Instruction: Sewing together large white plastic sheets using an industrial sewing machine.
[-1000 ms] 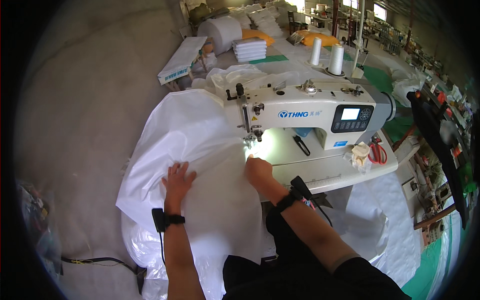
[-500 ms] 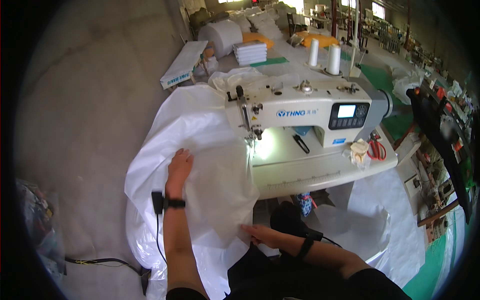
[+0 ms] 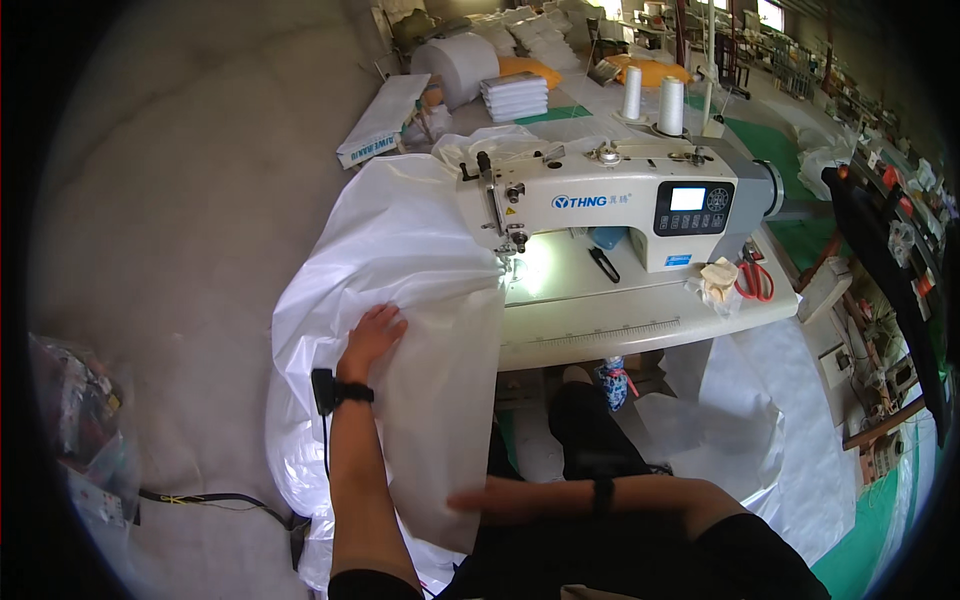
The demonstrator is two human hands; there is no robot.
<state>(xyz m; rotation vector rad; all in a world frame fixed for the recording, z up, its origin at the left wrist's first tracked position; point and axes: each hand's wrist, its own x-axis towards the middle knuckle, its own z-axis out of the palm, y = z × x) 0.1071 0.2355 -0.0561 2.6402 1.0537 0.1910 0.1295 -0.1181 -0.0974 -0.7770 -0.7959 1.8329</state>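
A large white plastic sheet point(image 3: 440, 400) drapes over the left of the white sewing machine point(image 3: 600, 200) and hangs down towards me. Its right edge runs from beside the lit needle area almost straight down. My left hand point(image 3: 375, 335) lies flat on the sheet, fingers apart, to the left of the needle and nearer to me. Low down, my right hand point(image 3: 487, 500) is at the sheet's right edge, close to my body. One fingertip shows over the sheet; motion smears the hand, and its other fingers are hidden.
On the machine bed lie black thread snips point(image 3: 604, 265), red-handled scissors point(image 3: 757, 280) and a small cream bundle point(image 3: 718, 280). Two white thread cones point(image 3: 670, 107) stand behind. More white sheeting point(image 3: 790, 440) hangs at the right. A dark cable point(image 3: 215, 497) crosses the floor at left.
My right hand has moved down and left along the sheet's edge, nearer my body. That edge now hangs straighter. My left hand has shifted slightly right on the sheet; the view has tilted a little.
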